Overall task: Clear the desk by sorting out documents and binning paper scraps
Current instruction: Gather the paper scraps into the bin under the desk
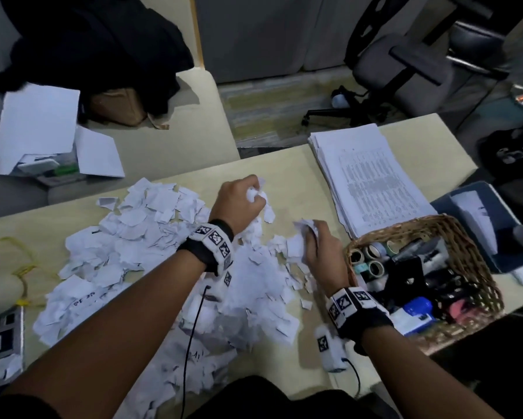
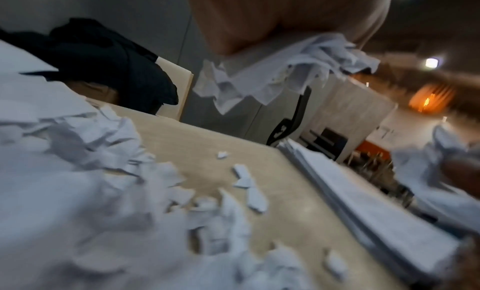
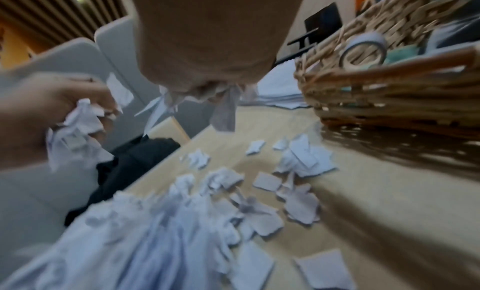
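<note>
A big heap of torn white paper scraps (image 1: pixel 151 261) covers the middle of the beige desk (image 1: pixel 290 176). My left hand (image 1: pixel 239 201) is raised above the heap and grips a crumpled bunch of scraps (image 1: pixel 257 196), which hangs below the palm in the left wrist view as a crumpled bunch (image 2: pixel 280 74). My right hand (image 1: pixel 320 246) grips another bunch of scraps (image 1: pixel 302 237) just left of the basket; the same hand (image 3: pixel 207 47) with scraps (image 3: pixel 223 111) shows in the right wrist view. A stack of printed documents (image 1: pixel 369 176) lies at the desk's far right.
A wicker basket (image 1: pixel 478 267) of tape rolls and stationery stands at the right edge. A blue tray (image 1: pixel 493 207) holds paper beyond it. Loose sheets (image 1: pixel 39 125) and black cloth (image 1: pixel 97 43) lie on the neighbouring desk. An office chair (image 1: pixel 405 65) stands behind. A yellow cable (image 1: pixel 12 252) lies at the left.
</note>
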A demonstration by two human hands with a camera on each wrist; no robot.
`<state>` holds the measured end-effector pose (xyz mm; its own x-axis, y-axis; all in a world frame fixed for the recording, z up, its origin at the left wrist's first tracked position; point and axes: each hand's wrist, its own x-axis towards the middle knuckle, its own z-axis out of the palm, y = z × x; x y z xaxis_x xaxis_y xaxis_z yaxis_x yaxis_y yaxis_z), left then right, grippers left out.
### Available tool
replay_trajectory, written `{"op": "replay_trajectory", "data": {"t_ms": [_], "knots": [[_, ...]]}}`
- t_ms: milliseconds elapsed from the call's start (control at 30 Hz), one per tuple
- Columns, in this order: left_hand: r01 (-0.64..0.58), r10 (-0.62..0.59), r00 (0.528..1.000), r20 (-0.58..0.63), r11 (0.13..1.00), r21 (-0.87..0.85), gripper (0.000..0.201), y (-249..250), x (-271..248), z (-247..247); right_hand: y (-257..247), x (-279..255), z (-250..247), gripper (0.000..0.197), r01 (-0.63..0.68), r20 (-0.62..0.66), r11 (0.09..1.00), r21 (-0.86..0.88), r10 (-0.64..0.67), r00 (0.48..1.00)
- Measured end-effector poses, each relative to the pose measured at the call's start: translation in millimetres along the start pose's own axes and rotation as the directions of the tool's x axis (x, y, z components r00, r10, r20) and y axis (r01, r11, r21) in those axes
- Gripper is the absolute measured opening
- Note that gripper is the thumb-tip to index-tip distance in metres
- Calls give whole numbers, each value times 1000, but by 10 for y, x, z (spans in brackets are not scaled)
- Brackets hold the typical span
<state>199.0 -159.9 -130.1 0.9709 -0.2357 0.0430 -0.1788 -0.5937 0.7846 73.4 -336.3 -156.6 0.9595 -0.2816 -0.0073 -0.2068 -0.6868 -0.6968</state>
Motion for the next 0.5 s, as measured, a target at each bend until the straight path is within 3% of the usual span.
{"op": "replay_trajectory", "data": {"t_ms": [133,300,433,500], "knots": [[62,-53,996,70,990,-127,18,216,-90,101,-86,-282,-162,20,-43,-145,991,126,61,988],[-8,47,985,166,973,-229,15,800,-439,426,28,-836,-501,18,-121,-259,910,397,238,936],[-86,190,943,272,932,-352,22,1499,-778,866,405,-1335,-934,13,-197,-343,807,557,439,830],[-101,250,908,336,909,-403,27,1866,-970,1159,642,-1585,-1200,31,-215,-413,781,586,517,750]]}}
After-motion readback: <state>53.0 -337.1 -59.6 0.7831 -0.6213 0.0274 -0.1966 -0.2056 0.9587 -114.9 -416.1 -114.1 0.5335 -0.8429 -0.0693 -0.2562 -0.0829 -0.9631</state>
